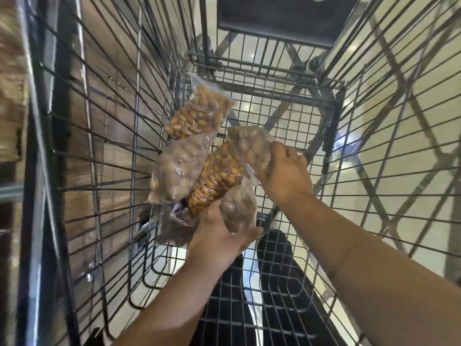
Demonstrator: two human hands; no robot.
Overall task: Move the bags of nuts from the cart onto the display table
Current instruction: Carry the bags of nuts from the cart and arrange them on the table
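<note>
Left grip (pixel 219 236) clamped on orange nut bag (pixel 219 176), right grip (pixel 282 171) clamped on pale bag (pixel 252 148)

Fingers of the left hand (pixel 217 236) were hidden under the bags (pixel 219 176); the wood (pixel 15 96) at nine o'clock was blurred.

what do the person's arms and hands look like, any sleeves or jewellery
The left hand and right hand are bare, no gloves. Both forearms are uncovered as far as the frame shows, so no sleeves, and no watch or bracelet is in view. A thin ring seems to sit on one right-hand finger.
</note>
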